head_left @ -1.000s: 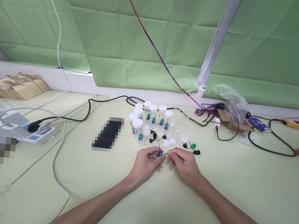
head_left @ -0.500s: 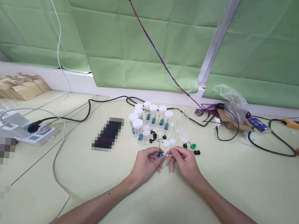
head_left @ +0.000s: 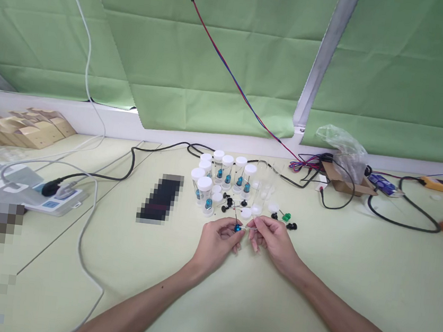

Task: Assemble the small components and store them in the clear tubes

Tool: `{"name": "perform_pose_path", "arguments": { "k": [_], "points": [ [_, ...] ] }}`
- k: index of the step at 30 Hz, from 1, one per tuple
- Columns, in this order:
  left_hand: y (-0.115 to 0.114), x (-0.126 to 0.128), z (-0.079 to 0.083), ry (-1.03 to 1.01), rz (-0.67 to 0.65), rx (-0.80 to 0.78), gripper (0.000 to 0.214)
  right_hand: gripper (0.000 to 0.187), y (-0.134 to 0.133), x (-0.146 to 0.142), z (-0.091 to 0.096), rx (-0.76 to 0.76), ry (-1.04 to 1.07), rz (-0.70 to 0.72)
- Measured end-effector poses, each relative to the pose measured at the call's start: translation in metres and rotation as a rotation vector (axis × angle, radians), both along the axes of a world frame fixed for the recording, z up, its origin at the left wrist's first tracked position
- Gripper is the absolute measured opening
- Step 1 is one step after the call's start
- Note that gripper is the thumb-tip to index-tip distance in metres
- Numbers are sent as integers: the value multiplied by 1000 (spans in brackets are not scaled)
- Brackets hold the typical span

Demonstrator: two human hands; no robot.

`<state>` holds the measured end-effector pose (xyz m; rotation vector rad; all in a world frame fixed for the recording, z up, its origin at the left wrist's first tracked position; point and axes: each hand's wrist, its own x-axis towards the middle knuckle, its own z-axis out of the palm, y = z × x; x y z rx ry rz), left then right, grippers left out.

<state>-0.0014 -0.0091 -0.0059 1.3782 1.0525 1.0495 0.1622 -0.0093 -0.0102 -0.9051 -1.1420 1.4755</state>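
My left hand [head_left: 217, 242] pinches a small blue part [head_left: 237, 228] with thin wire leads, held just above the table. My right hand [head_left: 273, 240] is closed in a pinch on one thin lead [head_left: 251, 228] that sticks out to the right of that part. Just beyond the hands stand several clear vials with white caps [head_left: 223, 179], most with a blue part inside. Loose white caps [head_left: 256, 209], small black parts [head_left: 227, 204] and a green part [head_left: 286, 216] lie between the vials and my fingers.
A black cable [head_left: 125, 168] runs to a power strip [head_left: 52, 197] at the left. A blurred dark object [head_left: 160, 199] lies left of the vials. A cardboard box with a plastic bag [head_left: 343, 166] and more cables [head_left: 400, 208] sit at the back right. Wooden blocks [head_left: 30, 125] are far left.
My right hand has drawn slightly to the right, so more of the thin lead shows between the two hands. The left hand has stayed put.
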Motion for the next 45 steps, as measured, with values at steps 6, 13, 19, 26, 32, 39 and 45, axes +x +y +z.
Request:
{"name": "perform_pose_path", "arguments": {
  "k": [6,13,19,26,32,39,45],
  "points": [
    [0,0,3,-12,-3,-19,27,27,0,0,0,44,17,20],
    [1,1,6,-43,35,-48,27,27,-2,-1,3,85,-10,30],
    [0,1,5,-47,47,-45,26,27,-1,0,2,122,-48,9],
    [1,0,4,-53,62,-28,28,20,-2,1,1,219,-232,-60],
    [0,1,4,-30,74,-43,32,17,-3,6,4,502,-528,-146],
    [0,0,2,-30,66,4,34,21,1,13,3,749,-678,-128],
    [0,0,1,-3,66,5,28,21,7,20,-1,932,-799,-118]
  ]
}}
